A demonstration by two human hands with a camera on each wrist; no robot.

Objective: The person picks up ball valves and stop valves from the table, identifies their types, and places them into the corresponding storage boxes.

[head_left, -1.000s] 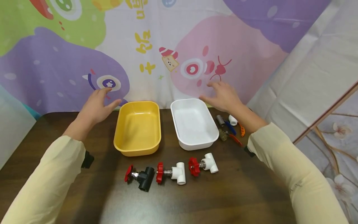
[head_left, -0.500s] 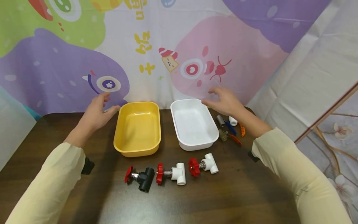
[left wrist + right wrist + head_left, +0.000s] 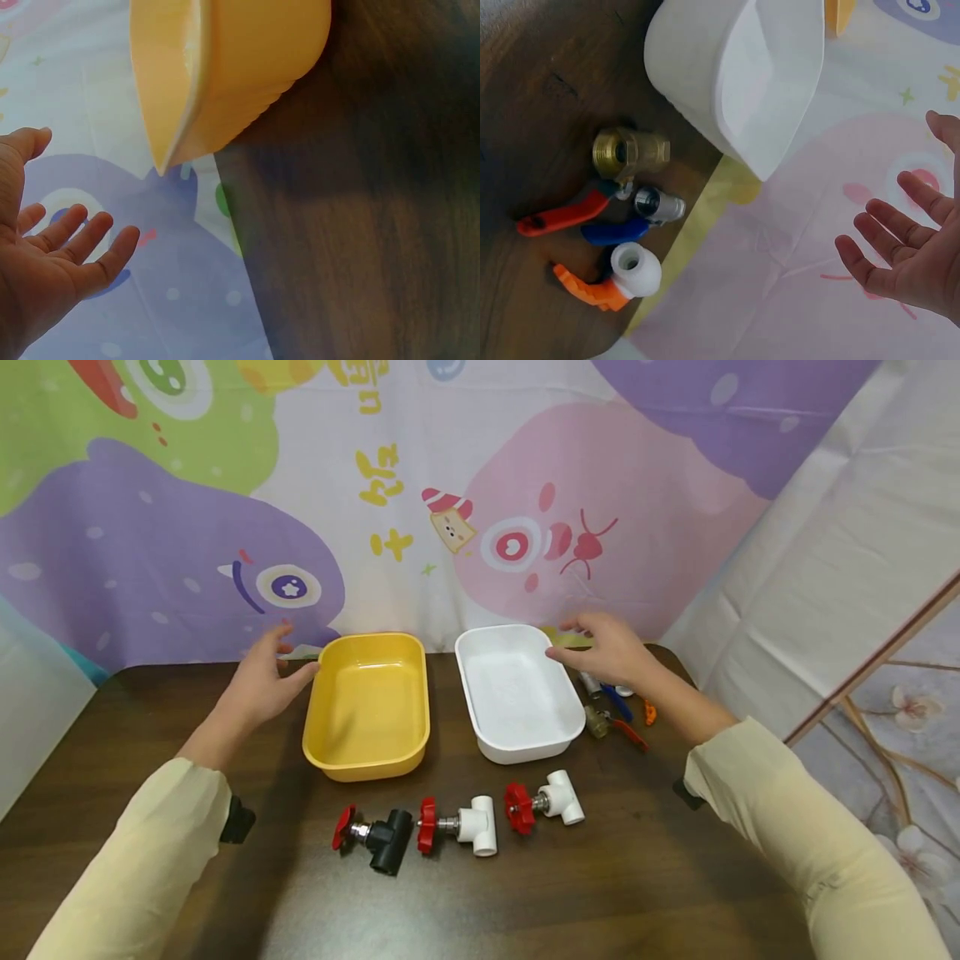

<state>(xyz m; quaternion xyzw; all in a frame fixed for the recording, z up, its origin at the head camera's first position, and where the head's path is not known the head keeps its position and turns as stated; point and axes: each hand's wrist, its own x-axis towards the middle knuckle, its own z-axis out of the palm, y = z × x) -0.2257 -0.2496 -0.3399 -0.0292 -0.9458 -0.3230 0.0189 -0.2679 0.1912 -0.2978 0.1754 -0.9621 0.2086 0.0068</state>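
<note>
My left hand (image 3: 264, 683) hovers by the upper left rim of a yellow tray (image 3: 365, 770), fingers spread and loosely bent. In the left wrist view a gap shows between that hand (image 3: 52, 277) and the yellow tray (image 3: 240, 67). My right hand (image 3: 609, 650) is held the same way by the right rim of a white tray (image 3: 525, 753), holding nothing. Before the trays lie a black tee valve (image 3: 387, 842) with a red handwheel, a white tee valve (image 3: 477, 827) and another white tee valve (image 3: 560, 798), both with red handwheels.
Right of the white tray lie a brass ball valve (image 3: 630, 154) with a red lever, a metal valve (image 3: 658, 204) with a blue lever and a white valve (image 3: 636, 270) with an orange handle. A cartoon-printed cloth (image 3: 420, 585) hangs behind the brown table (image 3: 480, 910).
Both hands have come down from in front of the cloth toward the outer rims of the two trays. The trays and valves have stayed in place.
</note>
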